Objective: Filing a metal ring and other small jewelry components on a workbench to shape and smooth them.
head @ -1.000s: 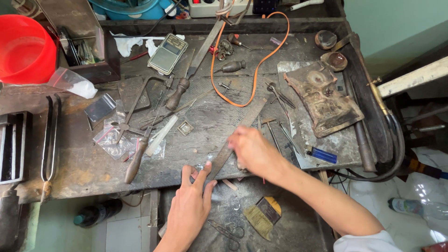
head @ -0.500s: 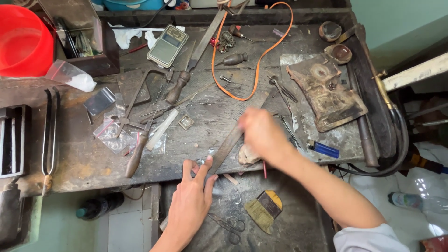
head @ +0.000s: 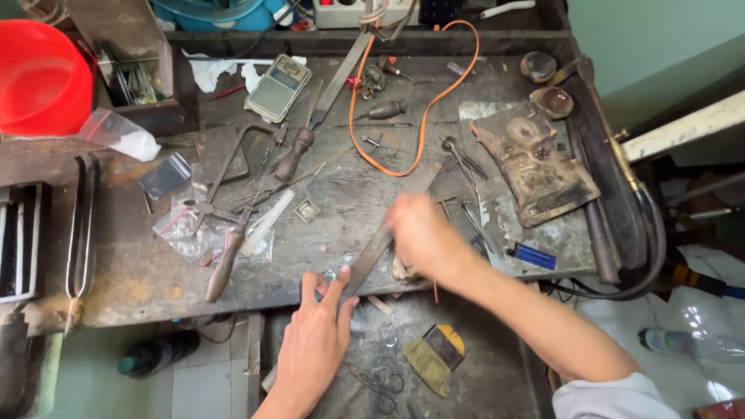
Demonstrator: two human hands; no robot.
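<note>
At the front edge of a worn metal workbench, my left hand pinches a small shiny metal piece between thumb and fingers. My right hand, blurred by motion, grips the handle end of a long flat metal file. The file slants from upper right down to the small piece, its lower end resting on or just beside it.
Tools litter the bench: a saw frame, another large file, an orange cord, a digital scale, plastic bags, a blue lighter, a charred block. A red tub stands far left. Scissors and a brush lie in the tray below.
My right hand has slid along the file's line, up and right and then back down toward the small piece. My left hand has stayed at the bench edge.
</note>
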